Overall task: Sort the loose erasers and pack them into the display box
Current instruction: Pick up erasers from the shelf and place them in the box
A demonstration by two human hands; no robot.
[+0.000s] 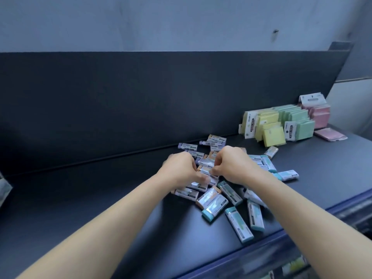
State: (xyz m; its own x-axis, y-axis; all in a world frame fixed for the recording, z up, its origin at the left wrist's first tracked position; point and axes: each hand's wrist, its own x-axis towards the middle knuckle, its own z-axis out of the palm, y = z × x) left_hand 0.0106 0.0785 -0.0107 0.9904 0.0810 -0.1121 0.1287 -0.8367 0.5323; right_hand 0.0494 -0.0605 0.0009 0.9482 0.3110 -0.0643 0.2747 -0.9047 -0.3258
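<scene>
Several loose wrapped erasers lie in a heap (221, 190) on a dark shelf (100, 198), with teal, orange and purple ends. My left hand (179, 168) and my right hand (233, 164) reach into the middle of the heap, knuckles up and fingers curled. Between them they pinch an orange-ended eraser (205, 170) by its two ends. Teal erasers (255, 216) lie nearest the front edge, purple ones (188, 147) at the back. No display box is in view.
Packs of sticky notes (281, 123), yellow, green and pink, stand at the back right against the dark back panel (141, 97). A flat pink pack (330, 134) lies beside them. The shelf's front edge (261, 244) runs diagonally at lower right.
</scene>
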